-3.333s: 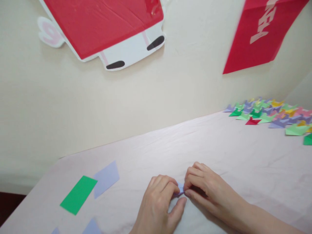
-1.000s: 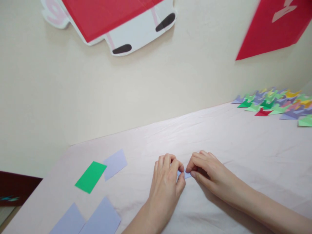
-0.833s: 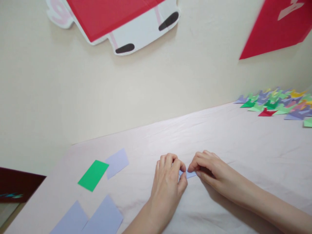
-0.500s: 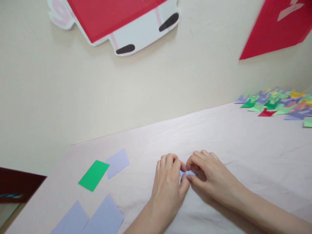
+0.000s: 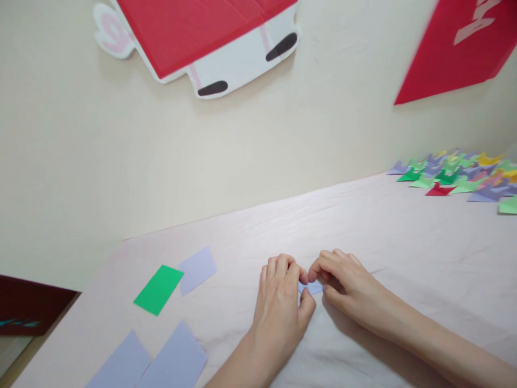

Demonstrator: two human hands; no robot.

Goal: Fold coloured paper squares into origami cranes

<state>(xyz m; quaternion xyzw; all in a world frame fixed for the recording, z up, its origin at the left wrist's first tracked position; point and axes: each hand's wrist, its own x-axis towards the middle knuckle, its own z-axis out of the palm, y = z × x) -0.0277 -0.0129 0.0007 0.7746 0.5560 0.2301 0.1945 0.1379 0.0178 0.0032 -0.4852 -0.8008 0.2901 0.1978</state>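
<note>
A small folded piece of lavender paper (image 5: 313, 289) lies on the pale cloth, mostly hidden between my two hands. My left hand (image 5: 280, 299) is curled over its left side, the index finger at the far edge and the thumb on the near part. From the right, my right hand (image 5: 349, 283) reaches in with bent fingers. Its index fingertip presses at the paper's top edge, close to the left index, and its thumb is at the right end. The fingers cover most of the folds.
To the left lie a green sheet (image 5: 159, 290), a lavender sheet (image 5: 198, 270) and two more lavender sheets (image 5: 173, 358) nearer me. Several folded paper figures (image 5: 446, 177) stand at the far right along the wall (image 5: 242, 156). Red decorations (image 5: 452, 54) hang above.
My right thumb has drawn back to the right, baring more of the lavender paper. My left hand stays nearly in place. The view has shifted slightly.
</note>
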